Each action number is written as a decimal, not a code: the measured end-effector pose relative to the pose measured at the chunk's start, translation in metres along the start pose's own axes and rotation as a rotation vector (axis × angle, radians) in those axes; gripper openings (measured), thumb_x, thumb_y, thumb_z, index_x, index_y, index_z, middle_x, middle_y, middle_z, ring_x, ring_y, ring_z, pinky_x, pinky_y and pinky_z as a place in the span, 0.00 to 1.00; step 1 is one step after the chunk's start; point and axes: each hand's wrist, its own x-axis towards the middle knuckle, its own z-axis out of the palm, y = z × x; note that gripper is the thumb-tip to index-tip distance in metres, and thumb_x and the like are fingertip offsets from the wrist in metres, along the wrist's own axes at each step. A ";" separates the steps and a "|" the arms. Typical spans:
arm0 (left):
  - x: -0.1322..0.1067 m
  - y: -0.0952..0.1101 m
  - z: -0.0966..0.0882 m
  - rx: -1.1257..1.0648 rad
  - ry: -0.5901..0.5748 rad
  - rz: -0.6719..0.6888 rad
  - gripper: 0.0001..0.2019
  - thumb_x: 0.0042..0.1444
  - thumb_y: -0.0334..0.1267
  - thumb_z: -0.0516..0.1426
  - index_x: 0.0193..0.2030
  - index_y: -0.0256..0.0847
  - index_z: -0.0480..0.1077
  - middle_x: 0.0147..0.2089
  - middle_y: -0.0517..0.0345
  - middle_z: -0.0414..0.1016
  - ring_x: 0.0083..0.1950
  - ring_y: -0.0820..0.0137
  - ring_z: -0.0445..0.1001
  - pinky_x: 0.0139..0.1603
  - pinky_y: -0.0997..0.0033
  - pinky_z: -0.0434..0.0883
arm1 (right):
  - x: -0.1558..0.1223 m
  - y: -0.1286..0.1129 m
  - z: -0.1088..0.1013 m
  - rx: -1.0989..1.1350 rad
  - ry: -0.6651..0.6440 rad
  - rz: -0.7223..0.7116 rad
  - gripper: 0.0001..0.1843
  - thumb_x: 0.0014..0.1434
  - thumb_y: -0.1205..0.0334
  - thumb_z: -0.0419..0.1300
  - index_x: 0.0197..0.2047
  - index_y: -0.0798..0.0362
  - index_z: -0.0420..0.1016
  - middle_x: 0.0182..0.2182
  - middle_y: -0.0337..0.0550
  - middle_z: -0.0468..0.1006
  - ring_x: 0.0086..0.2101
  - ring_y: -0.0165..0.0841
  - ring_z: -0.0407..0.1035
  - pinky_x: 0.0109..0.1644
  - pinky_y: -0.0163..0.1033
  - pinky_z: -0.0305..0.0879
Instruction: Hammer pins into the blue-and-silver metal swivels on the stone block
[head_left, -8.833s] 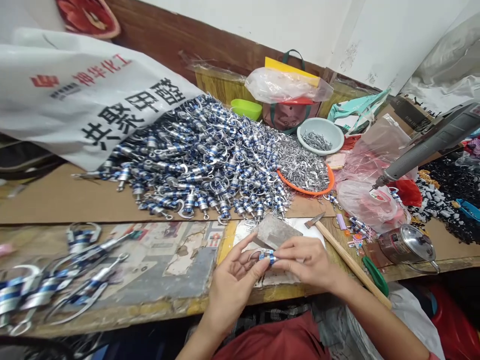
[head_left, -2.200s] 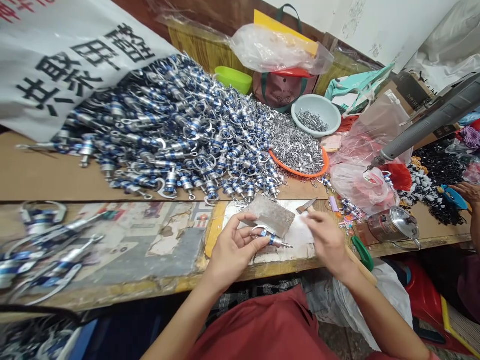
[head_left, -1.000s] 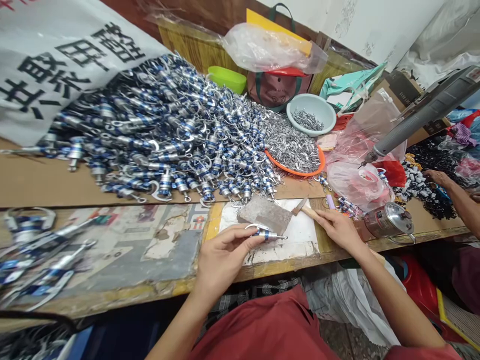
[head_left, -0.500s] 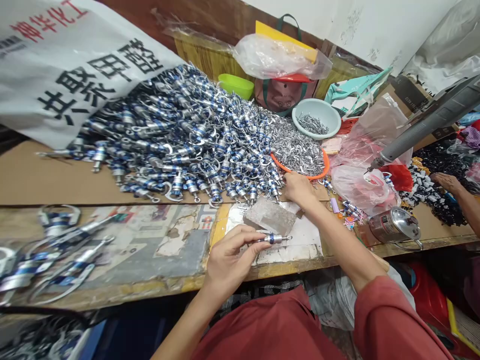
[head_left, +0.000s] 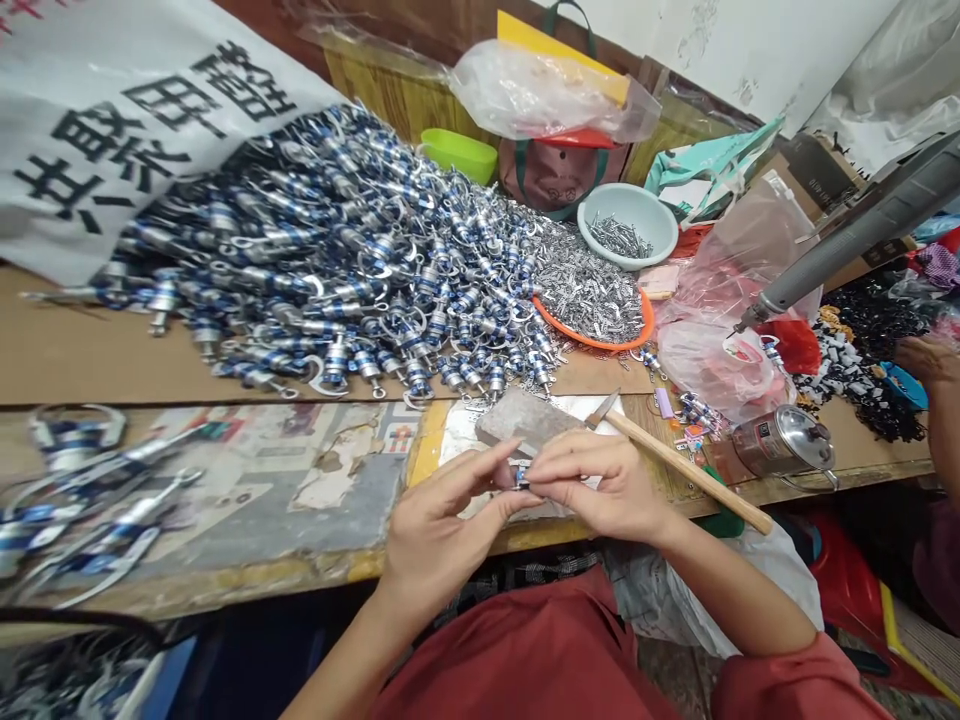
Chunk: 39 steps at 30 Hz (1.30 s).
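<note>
My left hand (head_left: 442, 510) pinches a small blue-and-silver metal fitting (head_left: 520, 475) between thumb and fingers, above the front of the bench. My right hand (head_left: 607, 480) meets it from the other side, fingers closed on the fitting's right end; any small piece inside those fingers is hidden. Just behind the hands lies a grey stone block (head_left: 517, 420) on a white sheet. A hammer (head_left: 690, 470) with a wooden handle rests to the right of my right hand, its handle jutting past the bench edge.
A large heap of similar fittings (head_left: 360, 250) fills the back. Beside it are an orange-rimmed tray (head_left: 637, 345) of small metal clips, a pale blue bowl (head_left: 664, 250) and a lidded metal mug (head_left: 780, 445). A grey power screwdriver (head_left: 810, 270) hangs at right, near a co-worker's hand (head_left: 934, 360).
My right hand has come back from the clip tray to the fitting in my left hand, uncovering the hammer. The co-worker's hand has shifted right, and the view has moved slightly.
</note>
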 end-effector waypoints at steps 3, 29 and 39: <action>0.001 0.004 -0.002 0.008 -0.018 0.062 0.14 0.44 0.26 0.62 0.37 0.46 0.78 0.29 0.60 0.75 0.29 0.74 0.72 0.29 0.77 0.69 | -0.001 0.004 0.001 0.052 0.012 0.012 0.04 0.53 0.70 0.61 0.31 0.56 0.78 0.27 0.46 0.79 0.32 0.31 0.72 0.38 0.36 0.70; -0.001 0.009 0.005 -0.189 -0.003 -0.584 0.24 0.37 0.39 0.66 0.45 0.40 0.71 0.37 0.55 0.78 0.41 0.66 0.75 0.43 0.67 0.73 | -0.011 0.010 -0.014 -0.341 -0.029 -0.019 0.07 0.56 0.63 0.59 0.32 0.54 0.78 0.30 0.44 0.79 0.31 0.28 0.73 0.34 0.31 0.70; 0.011 -0.001 0.010 -0.353 -0.094 -0.684 0.26 0.40 0.38 0.65 0.45 0.42 0.59 0.31 0.64 0.71 0.36 0.72 0.74 0.39 0.70 0.72 | 0.083 0.088 -0.040 -1.086 -0.124 0.430 0.15 0.58 0.73 0.49 0.47 0.56 0.70 0.42 0.52 0.76 0.43 0.40 0.69 0.45 0.43 0.64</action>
